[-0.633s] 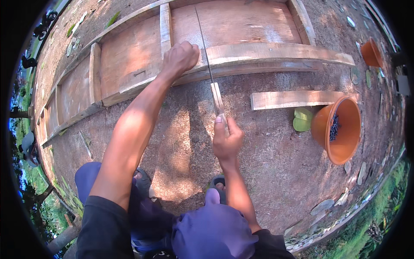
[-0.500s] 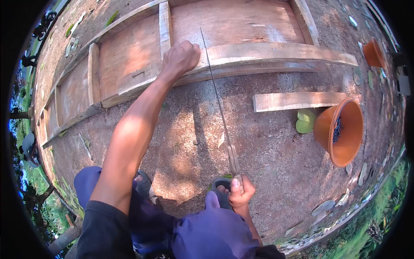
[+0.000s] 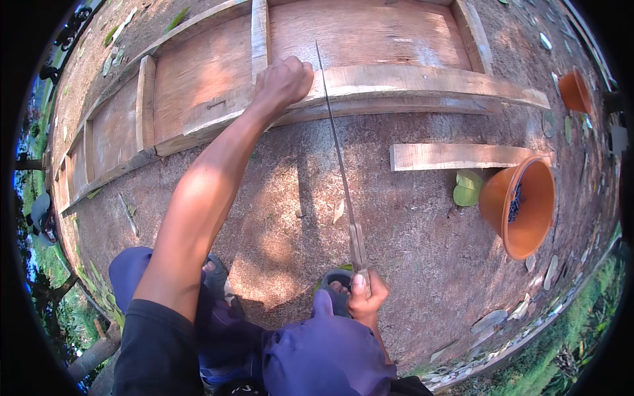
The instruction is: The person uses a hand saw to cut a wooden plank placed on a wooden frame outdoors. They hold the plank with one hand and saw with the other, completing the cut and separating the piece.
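Observation:
My left hand (image 3: 284,79) is stretched far forward, its fingers closed over the near edge of a long pale wooden plank (image 3: 429,82) that lies across a big wooden frame panel (image 3: 198,72). A hand saw (image 3: 338,152) with a long thin blade reaches from the plank, just right of that hand, back toward me. My right hand (image 3: 365,300) grips the saw's handle close to my body, above my right knee (image 3: 330,356) in blue cloth.
A short loose plank (image 3: 456,156) lies on the bare dirt to the right. Beside it an orange bucket (image 3: 522,204) lies tilted with dark small pieces inside. A second orange pot (image 3: 573,91) stands farther right. Stones and grass edge the ground at lower right.
My right hand has drawn the saw back from close to the plank down to my knee. My left hand has stayed on the plank.

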`<state>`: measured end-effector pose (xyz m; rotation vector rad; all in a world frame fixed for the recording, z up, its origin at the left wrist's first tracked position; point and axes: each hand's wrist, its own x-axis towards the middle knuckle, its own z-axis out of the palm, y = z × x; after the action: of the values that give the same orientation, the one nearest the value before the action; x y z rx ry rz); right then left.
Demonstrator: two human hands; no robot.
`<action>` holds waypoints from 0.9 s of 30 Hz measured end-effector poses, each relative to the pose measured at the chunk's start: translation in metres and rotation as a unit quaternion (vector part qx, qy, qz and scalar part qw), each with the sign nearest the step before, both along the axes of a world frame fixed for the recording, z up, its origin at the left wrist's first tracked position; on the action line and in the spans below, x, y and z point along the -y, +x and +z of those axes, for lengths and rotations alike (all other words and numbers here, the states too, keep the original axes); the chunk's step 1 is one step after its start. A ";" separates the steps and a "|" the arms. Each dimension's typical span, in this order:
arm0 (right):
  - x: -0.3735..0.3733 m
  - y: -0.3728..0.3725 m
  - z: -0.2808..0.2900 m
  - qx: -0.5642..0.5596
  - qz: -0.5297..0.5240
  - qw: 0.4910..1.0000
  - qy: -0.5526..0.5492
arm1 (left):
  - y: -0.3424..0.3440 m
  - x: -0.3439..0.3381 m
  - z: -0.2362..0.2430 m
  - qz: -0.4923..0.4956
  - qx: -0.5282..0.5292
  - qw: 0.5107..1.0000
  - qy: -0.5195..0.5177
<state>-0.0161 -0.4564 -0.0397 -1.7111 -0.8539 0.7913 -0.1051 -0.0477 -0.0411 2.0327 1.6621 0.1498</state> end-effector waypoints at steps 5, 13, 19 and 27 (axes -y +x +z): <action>-0.026 -0.003 -0.004 -0.009 -0.010 1.000 0.010 | -0.010 0.001 -0.014 -0.031 -0.018 0.997 0.069; -0.087 -0.005 -0.008 0.020 -0.008 1.000 0.014 | -0.016 -0.005 -0.017 -0.039 -0.017 0.991 0.123; -0.009 -0.006 0.000 -0.003 -0.005 1.000 -0.004 | -0.011 0.000 -0.017 -0.036 -0.023 0.992 0.122; -0.115 -0.006 -0.005 -0.010 -0.011 1.000 0.020 | -0.013 -0.002 -0.015 -0.042 -0.035 0.992 0.110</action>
<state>-0.0217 -0.3417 -0.0449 -1.6721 -0.8300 0.7714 -0.1177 -0.0459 -0.0558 2.2916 1.6614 0.2450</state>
